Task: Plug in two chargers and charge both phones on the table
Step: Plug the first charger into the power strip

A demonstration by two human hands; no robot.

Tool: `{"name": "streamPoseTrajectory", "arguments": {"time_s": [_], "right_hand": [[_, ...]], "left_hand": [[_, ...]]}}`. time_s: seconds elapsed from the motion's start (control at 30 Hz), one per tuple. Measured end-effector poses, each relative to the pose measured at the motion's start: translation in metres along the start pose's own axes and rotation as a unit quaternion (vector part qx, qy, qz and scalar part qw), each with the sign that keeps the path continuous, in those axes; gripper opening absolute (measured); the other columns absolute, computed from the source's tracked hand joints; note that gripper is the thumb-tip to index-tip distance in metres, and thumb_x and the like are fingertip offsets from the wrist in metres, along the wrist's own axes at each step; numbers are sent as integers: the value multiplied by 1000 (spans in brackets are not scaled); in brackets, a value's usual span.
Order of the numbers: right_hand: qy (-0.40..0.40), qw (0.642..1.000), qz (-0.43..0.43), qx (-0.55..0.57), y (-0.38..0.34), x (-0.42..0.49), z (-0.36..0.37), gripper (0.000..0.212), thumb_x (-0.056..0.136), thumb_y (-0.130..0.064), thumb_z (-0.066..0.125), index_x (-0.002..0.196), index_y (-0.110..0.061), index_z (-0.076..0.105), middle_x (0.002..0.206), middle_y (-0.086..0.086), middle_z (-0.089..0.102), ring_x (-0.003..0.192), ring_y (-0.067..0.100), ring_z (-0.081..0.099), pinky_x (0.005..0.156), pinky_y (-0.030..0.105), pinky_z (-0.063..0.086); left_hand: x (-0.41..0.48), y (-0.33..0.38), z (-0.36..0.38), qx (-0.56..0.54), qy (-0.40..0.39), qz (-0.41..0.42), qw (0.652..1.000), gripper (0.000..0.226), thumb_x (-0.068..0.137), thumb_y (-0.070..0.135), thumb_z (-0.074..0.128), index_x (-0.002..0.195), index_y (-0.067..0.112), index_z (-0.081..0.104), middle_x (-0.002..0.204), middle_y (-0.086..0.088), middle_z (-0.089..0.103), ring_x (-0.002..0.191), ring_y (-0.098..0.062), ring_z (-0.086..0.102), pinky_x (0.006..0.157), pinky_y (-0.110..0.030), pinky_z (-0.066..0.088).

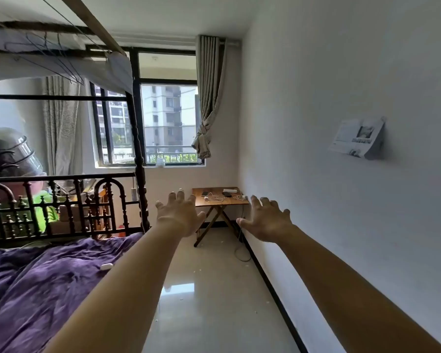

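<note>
At centre frame, far corner: folding table (220, 203) carried two phones (205, 193), white cables (218, 198) and a power strip (230, 190), all untouched. Left hand (180, 215) and right hand (266, 221) were outstretched, fingers spread, holding nothing. Judged: approach stage; next, walk closer, then pick a charger.

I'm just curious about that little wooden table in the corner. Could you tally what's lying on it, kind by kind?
Dark phones: 2, one at the left, one nearer the middle
White power strip: 1, along the back edge
White cable bundles: 2, one left, one right
Total: 5. The chargers are too small to tell apart from their cables.
</note>
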State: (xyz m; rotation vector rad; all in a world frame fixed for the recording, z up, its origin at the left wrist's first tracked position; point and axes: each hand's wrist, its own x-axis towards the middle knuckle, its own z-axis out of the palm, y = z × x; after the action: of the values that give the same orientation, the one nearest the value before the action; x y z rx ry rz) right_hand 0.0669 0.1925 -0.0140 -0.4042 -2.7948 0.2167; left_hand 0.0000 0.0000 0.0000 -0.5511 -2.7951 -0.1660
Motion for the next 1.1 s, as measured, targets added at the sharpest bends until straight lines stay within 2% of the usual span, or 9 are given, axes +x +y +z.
{"name": "streamPoseTrajectory", "arguments": {"time_s": [0.4,0.8,1.1], "right_hand": [[-24,999,5,-24,26,173,69,81,87,-60,45,150,-19,13,158,9,17,143,28,17,109,55,21],[-16,999,26,-20,19,404,134,76,87,-57,50,147,-21,21,153,8,28,139,29,24,107,54,25],[-24,999,31,-34,43,572,190,74,88,-56,49,147,-20,23,153,7,28,139,29,24,107,54,25]], "left_hand": [[165,1,73,5,-29,10,1000,65,95,49,37,151,20,21,160,-10,11,146,-29,8,112,-59,16],[408,-34,137,-1,-17,46,999,62,94,48,42,148,20,27,157,-10,20,144,-30,16,112,-58,19],[581,-29,210,-3,-31,65,997,64,94,48,42,149,19,25,159,-11,17,145,-31,14,114,-57,19]]}}
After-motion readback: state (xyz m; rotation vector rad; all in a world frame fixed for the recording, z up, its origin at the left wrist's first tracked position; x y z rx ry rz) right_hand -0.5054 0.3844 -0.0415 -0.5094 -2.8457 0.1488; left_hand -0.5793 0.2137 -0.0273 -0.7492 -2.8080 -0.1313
